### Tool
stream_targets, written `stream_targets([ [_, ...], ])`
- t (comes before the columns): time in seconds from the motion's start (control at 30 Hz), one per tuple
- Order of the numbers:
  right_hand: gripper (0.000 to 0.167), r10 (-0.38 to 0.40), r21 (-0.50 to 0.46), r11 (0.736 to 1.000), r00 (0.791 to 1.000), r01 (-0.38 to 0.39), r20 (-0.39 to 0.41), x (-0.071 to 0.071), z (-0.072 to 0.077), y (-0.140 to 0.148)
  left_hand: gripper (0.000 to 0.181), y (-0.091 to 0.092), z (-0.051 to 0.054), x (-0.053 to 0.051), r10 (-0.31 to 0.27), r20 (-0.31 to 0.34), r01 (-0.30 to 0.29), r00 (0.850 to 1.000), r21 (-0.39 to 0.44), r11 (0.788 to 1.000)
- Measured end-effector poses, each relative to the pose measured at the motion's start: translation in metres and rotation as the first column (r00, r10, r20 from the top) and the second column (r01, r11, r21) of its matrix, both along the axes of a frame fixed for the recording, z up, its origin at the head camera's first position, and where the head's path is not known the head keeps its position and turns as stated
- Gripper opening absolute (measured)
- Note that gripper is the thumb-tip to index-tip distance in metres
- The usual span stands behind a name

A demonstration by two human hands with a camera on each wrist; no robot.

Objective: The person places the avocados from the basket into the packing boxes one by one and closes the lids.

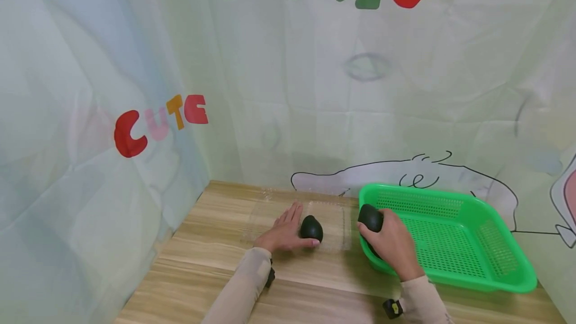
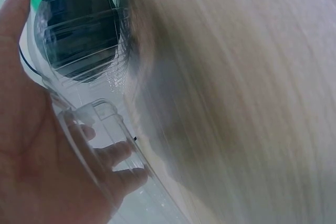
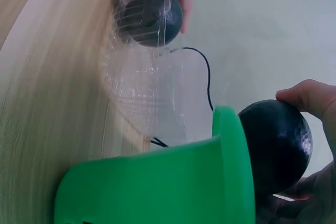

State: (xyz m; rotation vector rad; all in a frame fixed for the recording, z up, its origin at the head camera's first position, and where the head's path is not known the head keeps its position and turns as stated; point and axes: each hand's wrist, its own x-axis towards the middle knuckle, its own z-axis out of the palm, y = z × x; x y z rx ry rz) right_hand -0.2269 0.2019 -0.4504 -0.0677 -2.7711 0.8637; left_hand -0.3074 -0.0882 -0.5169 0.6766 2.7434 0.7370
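Observation:
My right hand (image 1: 396, 244) grips a dark avocado (image 1: 371, 217) over the left rim of a green plastic basket (image 1: 450, 196). In the right wrist view, that avocado (image 3: 275, 145) is beside the basket's rim, thumb on its upper side. Another dark shape shows below it, mostly hidden. My left hand (image 1: 285, 233) lies with straight fingers on a clear plastic box (image 1: 335, 221) on the table. A second avocado (image 1: 311, 229) sits in the box, by my left thumb. The left wrist view shows this avocado (image 2: 79, 30) through the ribbed clear wall.
The wood-grain table (image 1: 189, 264) runs up to a printed cloth backdrop (image 1: 288, 74) behind and at the left. The basket takes up the table's right side, close to the cloth. A black device (image 1: 392, 309) is strapped at my right wrist.

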Motion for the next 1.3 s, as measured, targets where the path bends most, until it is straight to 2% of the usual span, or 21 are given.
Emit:
stream_targets([
  [0.4,0.069,0.03,0.02,0.999,0.998,-0.029,-0.048,-0.006,0.001,-0.017,0.123,0.001,-0.001,-0.001,0.001,-0.012,-0.001,1.0,-0.013,1.0],
  [0.8,0.069,0.056,0.03,0.998,0.997,-0.054,-0.055,-0.009,0.003,-0.027,0.122,0.002,0.005,0.0,0.008,-0.016,-0.009,1.0,-0.021,1.0],
  [1.1,0.073,0.081,0.035,0.996,0.996,-0.079,-0.043,-0.011,0.004,-0.036,0.123,0.001,0.003,0.0,0.002,-0.018,-0.003,1.0,-0.027,1.0],
  [1.3,0.072,0.097,0.063,0.994,0.993,-0.093,-0.07,-0.012,0.002,-0.042,0.122,0.001,0.003,0.001,0.001,-0.016,-0.001,1.0,-0.028,1.0],
])
